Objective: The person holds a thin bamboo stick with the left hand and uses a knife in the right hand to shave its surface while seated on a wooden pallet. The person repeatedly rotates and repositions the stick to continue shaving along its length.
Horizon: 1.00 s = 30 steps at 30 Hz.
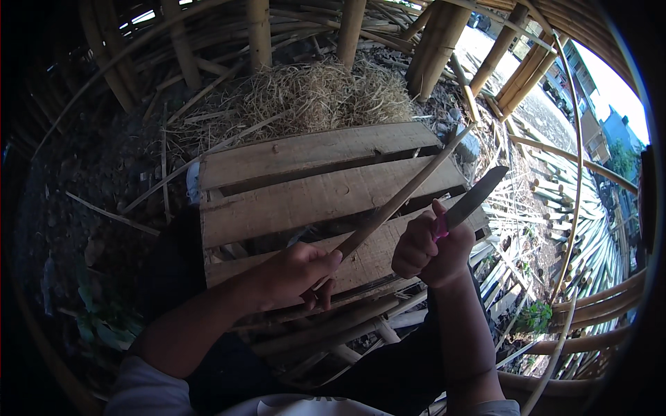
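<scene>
Pink-handled knife [474, 200] in right hand [433, 249], long strip [402, 195] in left hand [305, 272]

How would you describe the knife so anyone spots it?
Find the slatted wooden platform mid-picture, then the right hand near its right side. The knife points up and to the right from that fist. Unlike the long, thin stick in the left hand, it has a broad grey blade and a pink handle.
</scene>
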Each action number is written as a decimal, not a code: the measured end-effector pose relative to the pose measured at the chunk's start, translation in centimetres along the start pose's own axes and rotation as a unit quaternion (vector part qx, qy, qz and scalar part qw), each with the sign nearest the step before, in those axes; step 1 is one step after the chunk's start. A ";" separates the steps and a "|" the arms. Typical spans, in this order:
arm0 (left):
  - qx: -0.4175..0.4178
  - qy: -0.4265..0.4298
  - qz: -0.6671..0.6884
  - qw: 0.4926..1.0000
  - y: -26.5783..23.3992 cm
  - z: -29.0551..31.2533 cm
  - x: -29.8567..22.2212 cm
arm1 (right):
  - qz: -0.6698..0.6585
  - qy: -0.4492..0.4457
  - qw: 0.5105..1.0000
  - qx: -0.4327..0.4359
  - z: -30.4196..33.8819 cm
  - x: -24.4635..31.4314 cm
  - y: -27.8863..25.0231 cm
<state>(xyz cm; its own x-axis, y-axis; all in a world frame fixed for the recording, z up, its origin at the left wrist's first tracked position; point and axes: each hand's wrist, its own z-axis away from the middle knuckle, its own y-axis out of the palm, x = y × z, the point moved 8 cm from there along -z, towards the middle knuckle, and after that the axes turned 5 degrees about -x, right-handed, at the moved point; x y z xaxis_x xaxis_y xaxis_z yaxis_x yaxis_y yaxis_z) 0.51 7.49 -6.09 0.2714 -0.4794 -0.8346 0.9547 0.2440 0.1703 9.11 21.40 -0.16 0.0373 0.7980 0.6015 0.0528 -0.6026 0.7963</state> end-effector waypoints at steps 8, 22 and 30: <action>0.028 -0.007 0.006 1.000 0.0 0.0 0.3 | 0.058 -0.043 0.997 0.018 -0.2 0.2 1.4; 0.039 -0.009 -0.003 0.999 0.5 -0.1 0.3 | 0.054 -0.041 0.998 0.002 -0.1 -0.2 1.5; 0.043 -0.006 -0.014 0.999 0.4 -0.3 0.7 | 0.043 -0.026 0.999 -0.018 -0.1 -0.5 1.6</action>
<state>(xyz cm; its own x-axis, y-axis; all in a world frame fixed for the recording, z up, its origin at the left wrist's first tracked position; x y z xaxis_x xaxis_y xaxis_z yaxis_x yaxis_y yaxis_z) 1.06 7.48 -6.75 0.2449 -0.4947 -0.8338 0.9689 0.1568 0.1915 9.10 20.03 0.86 0.0910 0.7414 0.6649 0.0118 -0.6684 0.7437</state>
